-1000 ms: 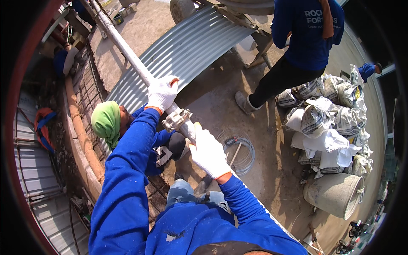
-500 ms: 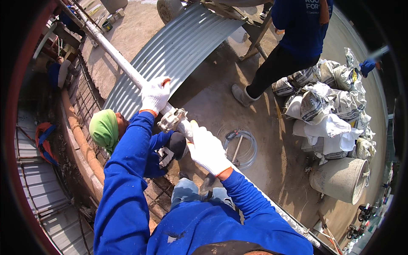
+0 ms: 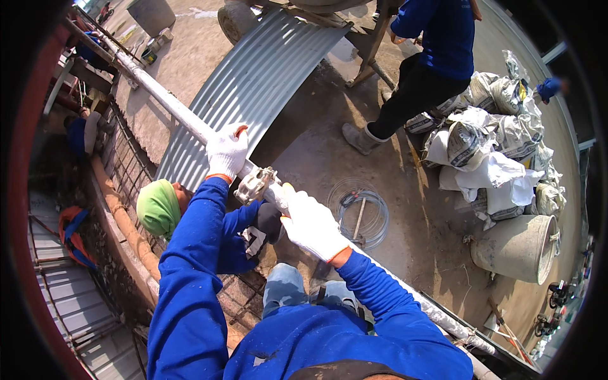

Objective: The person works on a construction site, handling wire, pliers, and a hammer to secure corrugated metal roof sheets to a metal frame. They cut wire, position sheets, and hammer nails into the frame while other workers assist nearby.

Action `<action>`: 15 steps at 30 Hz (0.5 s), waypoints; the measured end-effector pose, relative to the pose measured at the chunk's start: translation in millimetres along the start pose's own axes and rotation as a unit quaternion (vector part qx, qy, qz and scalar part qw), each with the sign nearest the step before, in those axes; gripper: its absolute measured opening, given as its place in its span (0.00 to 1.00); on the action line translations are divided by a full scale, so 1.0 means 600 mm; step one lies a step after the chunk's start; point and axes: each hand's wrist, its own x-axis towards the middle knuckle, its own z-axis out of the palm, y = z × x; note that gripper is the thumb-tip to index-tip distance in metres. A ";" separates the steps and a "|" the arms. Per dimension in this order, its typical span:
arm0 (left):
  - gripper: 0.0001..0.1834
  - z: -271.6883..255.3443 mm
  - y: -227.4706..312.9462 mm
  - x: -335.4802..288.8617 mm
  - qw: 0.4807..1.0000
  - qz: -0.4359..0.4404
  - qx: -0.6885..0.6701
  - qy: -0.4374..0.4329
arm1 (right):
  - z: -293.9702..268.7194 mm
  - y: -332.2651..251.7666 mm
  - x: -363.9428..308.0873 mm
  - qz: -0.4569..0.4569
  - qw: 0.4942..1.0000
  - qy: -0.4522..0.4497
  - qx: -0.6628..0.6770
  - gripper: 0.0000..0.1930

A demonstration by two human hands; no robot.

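Note:
A long white-spattered metal pipe [image 3: 166,101] runs slantwise across in front of me, from upper left to lower right. My left hand [image 3: 227,151], in a white knitted glove with an orange cuff, is closed around it. Just to the right of that hand, a cement-crusted scaffold clamp [image 3: 255,184] sits on the pipe. My right hand [image 3: 311,223], gloved the same way, grips the pipe on the clamp's other side. Its fingertips are partly hidden behind the hand. Below the pipe crouches a co-worker with a green head cloth [image 3: 158,208], partly covered by my left arm.
Corrugated metal sheet [image 3: 253,69] slopes beyond the pipe. Another person in black trousers [image 3: 415,88] stands at the upper right. Filled sacks [image 3: 500,136] are piled at right above a grey bucket [image 3: 514,250]. Coiled clear hose [image 3: 364,218] lies on the ground; rebar mesh [image 3: 130,149] is at left.
My view has shifted slightly, so the sacks and bucket appear a little further right. Both hands keep their hold on the pipe beside the clamp. The standing person's arm has come lower.

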 end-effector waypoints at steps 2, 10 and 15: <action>0.12 -0.005 0.004 -0.001 1.000 0.013 0.005 0.003 | -0.001 -0.001 0.002 0.013 1.000 -0.012 -0.007 0.36; 0.12 -0.017 0.011 -0.003 0.999 0.050 -0.005 0.012 | -0.012 -0.001 0.015 0.048 0.995 -0.065 0.065 0.39; 0.12 -0.019 0.004 0.000 0.996 0.091 0.003 0.024 | -0.019 0.001 0.034 0.091 0.986 -0.118 0.077 0.39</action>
